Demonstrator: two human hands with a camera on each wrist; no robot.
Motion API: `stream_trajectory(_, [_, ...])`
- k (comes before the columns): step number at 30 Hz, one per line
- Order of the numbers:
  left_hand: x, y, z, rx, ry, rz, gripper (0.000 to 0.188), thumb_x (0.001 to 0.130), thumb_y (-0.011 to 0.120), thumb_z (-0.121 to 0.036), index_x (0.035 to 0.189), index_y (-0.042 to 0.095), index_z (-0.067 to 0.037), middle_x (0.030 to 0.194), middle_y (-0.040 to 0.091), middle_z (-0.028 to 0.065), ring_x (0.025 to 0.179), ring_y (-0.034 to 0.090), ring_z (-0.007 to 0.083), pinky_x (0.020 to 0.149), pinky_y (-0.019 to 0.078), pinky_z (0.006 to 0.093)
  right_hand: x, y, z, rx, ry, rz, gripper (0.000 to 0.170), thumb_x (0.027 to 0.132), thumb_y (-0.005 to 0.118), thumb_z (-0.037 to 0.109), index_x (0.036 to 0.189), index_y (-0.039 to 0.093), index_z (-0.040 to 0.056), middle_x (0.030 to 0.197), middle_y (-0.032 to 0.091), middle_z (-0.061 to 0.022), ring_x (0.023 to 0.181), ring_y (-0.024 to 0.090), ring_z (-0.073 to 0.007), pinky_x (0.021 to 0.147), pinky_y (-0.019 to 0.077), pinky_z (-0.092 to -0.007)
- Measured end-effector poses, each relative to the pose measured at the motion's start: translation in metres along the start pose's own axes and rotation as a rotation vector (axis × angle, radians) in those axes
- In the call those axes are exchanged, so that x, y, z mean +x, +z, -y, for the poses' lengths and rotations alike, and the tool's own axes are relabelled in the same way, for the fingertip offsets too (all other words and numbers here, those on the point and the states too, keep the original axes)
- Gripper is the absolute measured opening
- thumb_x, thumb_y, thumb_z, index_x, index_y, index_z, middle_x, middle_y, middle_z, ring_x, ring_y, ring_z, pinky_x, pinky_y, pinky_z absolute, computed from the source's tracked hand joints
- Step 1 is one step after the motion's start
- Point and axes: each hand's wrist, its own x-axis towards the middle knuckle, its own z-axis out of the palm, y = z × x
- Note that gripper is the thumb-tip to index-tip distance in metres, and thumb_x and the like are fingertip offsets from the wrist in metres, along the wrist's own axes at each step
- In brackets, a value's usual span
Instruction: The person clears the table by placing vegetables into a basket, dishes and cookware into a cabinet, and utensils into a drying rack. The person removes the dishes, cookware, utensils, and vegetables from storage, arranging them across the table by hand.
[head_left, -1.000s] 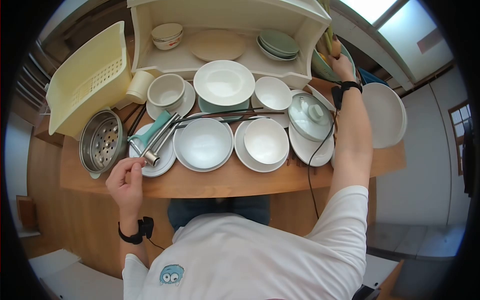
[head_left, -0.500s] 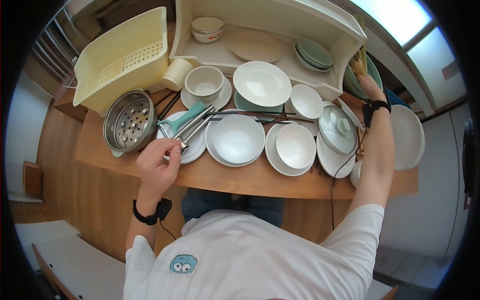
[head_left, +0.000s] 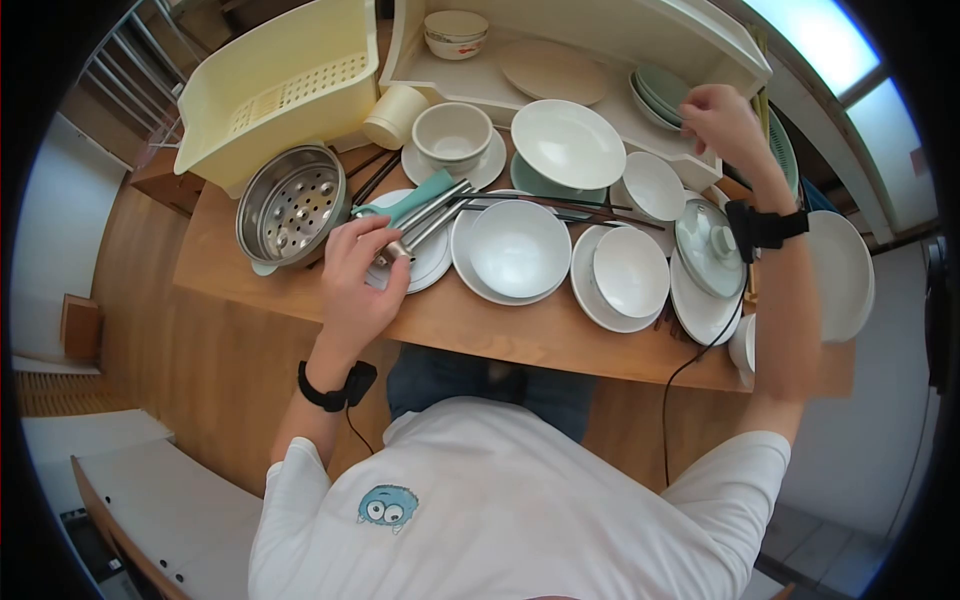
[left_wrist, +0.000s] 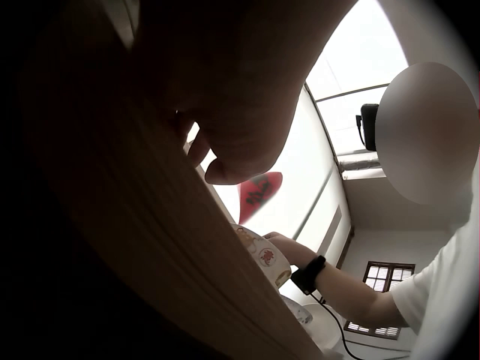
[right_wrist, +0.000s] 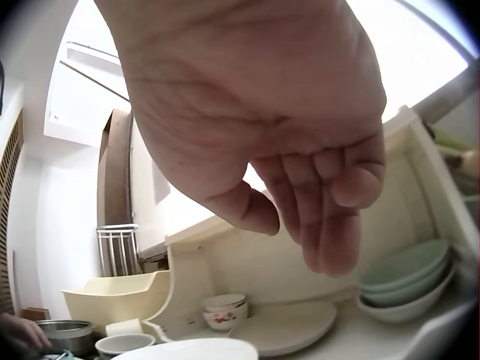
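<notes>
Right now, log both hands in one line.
left hand: at metal utensil, grip unclear | right hand: empty, raised near green dishes | teal peeler: beside metal utensil

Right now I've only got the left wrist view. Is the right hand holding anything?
Observer: No, the right wrist view shows the right hand with fingers loosely curled, nothing in them.

Operator: What is it nearest?

Observer: The stacked green dishes, going by the head view.

Operator: And what's my left hand at?

Observer: The head view puts the left hand at the metal utensils; can't tell if it grips them.
</notes>
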Motion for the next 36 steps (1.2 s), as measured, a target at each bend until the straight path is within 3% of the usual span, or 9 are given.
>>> stream_trajectory(3, [-0.005, 0.005, 0.004, 0.024, -0.048, 0.009, 0.034, 0.074, 0.075, -0.008, 0.107, 0.067, -0.004, 0.116, 0.065, 0.0143, 0.109, 0.058, 0.0346, 0.095, 0.0474, 0.0427, 0.000, 0.030, 0.017, 0.049, 0.033, 0.116, 0.023, 0.081, 0.060, 0.018, 0.086, 0.068, -0.0038, 0.074, 0.070, -0.0104, 0.053, 0.066, -0.0174, 0.050, 0.0513, -0.0314])
stream_trajectory(8, [-0.005, 0.004, 0.007, -0.025, -0.072, 0.033, 0.033, 0.074, 0.075, -0.009, 0.105, 0.066, -0.002, 0.116, 0.065, 0.0147, 0.108, 0.059, 0.0347, 0.093, 0.0486, 0.0414, 0.006, 0.060, 0.032, 0.000, 0.094, 0.262, 0.027, 0.082, 0.064, 0.022, 0.090, 0.066, -0.0037, 0.072, 0.067, -0.0089, 0.053, 0.066, -0.0176, 0.044, 0.0464, -0.0312])
stream_trajectory(15, [-0.009, 0.005, 0.008, -0.025, -0.073, 0.053, 0.032, 0.075, 0.075, -0.010, 0.105, 0.066, -0.002, 0.116, 0.064, 0.0151, 0.106, 0.059, 0.0353, 0.094, 0.0491, 0.0425, 0.015, 0.073, 0.038, -0.043, 0.081, 0.301, 0.030, 0.082, 0.064, 0.022, 0.092, 0.065, -0.0067, 0.071, 0.065, -0.0120, 0.049, 0.064, -0.0197, 0.046, 0.0483, -0.0328])
stream_trajectory(21, [-0.008, 0.004, 0.009, -0.019, -0.044, 0.056, 0.032, 0.075, 0.074, -0.010, 0.105, 0.065, -0.001, 0.117, 0.064, 0.0156, 0.107, 0.058, 0.0359, 0.095, 0.0483, 0.0432, 0.024, 0.086, 0.026, -0.010, 0.058, 0.291, 0.025, 0.081, 0.065, 0.016, 0.083, 0.065, -0.0084, 0.065, 0.063, -0.0121, 0.046, 0.062, -0.0200, 0.047, 0.0485, -0.0334])
stream_trajectory(30, [-0.006, 0.003, 0.006, -0.052, -0.041, 0.075, 0.033, 0.074, 0.074, -0.008, 0.105, 0.065, -0.001, 0.119, 0.064, 0.0149, 0.106, 0.058, 0.0354, 0.092, 0.0484, 0.0421, 0.025, 0.089, 0.026, 0.042, 0.074, 0.310, 0.020, 0.082, 0.063, 0.012, 0.075, 0.061, -0.0070, 0.057, 0.057, -0.0102, 0.042, 0.059, -0.0190, 0.044, 0.0424, -0.0357])
stream_trajectory(34, [-0.008, 0.004, 0.006, -0.074, -0.089, 0.079, 0.033, 0.074, 0.074, -0.008, 0.105, 0.065, -0.001, 0.119, 0.063, 0.0153, 0.107, 0.058, 0.0354, 0.093, 0.0483, 0.0422, 0.026, 0.091, 0.024, 0.047, 0.102, 0.304, 0.020, 0.082, 0.063, 0.012, 0.075, 0.061, -0.0062, 0.057, 0.057, -0.0097, 0.043, 0.058, -0.0190, 0.043, 0.0417, -0.0362])
stream_trajectory(36, [-0.007, 0.004, 0.006, -0.080, -0.099, 0.079, 0.033, 0.074, 0.074, -0.007, 0.105, 0.065, -0.001, 0.119, 0.063, 0.0156, 0.107, 0.058, 0.0356, 0.093, 0.0481, 0.0425, 0.028, 0.092, 0.022, 0.027, 0.116, 0.350, 0.019, 0.089, 0.061, 0.013, 0.086, 0.064, -0.0049, 0.060, 0.057, -0.0059, 0.043, 0.055, -0.0142, 0.040, 0.0360, -0.0316])
